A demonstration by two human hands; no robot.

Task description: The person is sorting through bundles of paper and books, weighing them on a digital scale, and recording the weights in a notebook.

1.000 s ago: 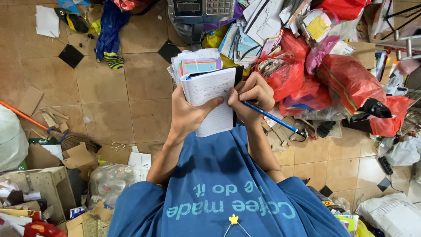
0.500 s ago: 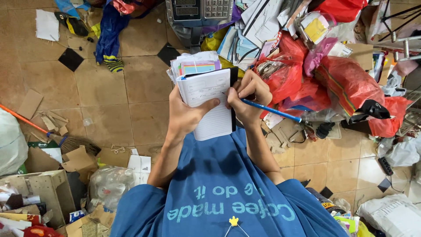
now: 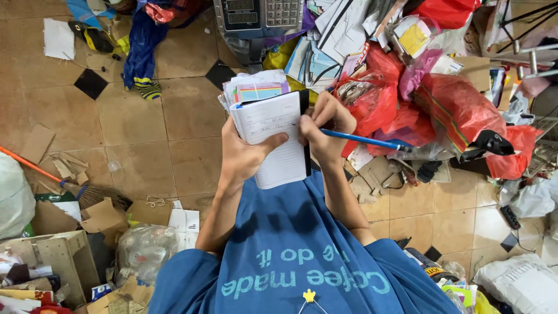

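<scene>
Your notebook [image 3: 279,139] sits up in front of your chest, open to a lined white page with a black cover edge showing along its right side. A few lines of handwriting run across the top of the page; the rest is blank. Behind the notebook, pressed against it, is a stack of loose papers and cards [image 3: 256,87], with a coloured card on top.

Your left hand [image 3: 244,154] is wrapped around the notebook from the left and below, thumb laid across the page, fingers hidden behind it. Your right hand [image 3: 325,131] is closed around a blue pen [image 3: 366,141], whose tip meets the upper part of the page near the right edge while its barrel sticks out to the right.

Below the hands you see your blue shirt [image 3: 302,256] with pale lettering.

Around you the tiled floor [image 3: 186,134] is cluttered. To the right lies a heap of red plastic bags [image 3: 459,104] mixed with papers and packaging. Straight ahead, beyond the notebook, stands a grey weighing scale with a keypad [image 3: 258,14]. To the left lie a broom with an orange handle [image 3: 58,180], scraps of cardboard [image 3: 104,215] and a blue cloth [image 3: 142,43]. At lower left sits a cardboard box [image 3: 52,256] beside a clear bag of plastic bottles [image 3: 145,250].
</scene>
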